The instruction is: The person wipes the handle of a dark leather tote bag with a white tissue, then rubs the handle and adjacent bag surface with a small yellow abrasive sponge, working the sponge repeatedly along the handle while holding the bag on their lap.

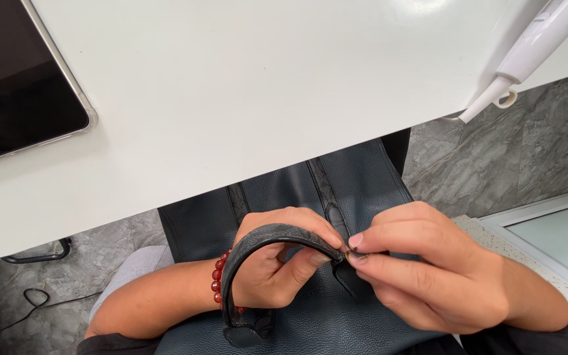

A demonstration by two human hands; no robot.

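A dark blue leather bag lies on my lap, partly under the white table's edge. Its dark patterned handle arches up over my left hand, whose fingers are curled around the strap near its right end. A red bead bracelet circles my left wrist. My right hand pinches the handle's right end between thumb and fingertips, where a small metal fitting sits. The handle's left end is fixed to the bag by a rounded tab.
A white table fills the upper frame, with a dark tablet at its left corner. A white corded appliance hangs off the right edge. Grey marble floor lies below, and a black cable at the left.
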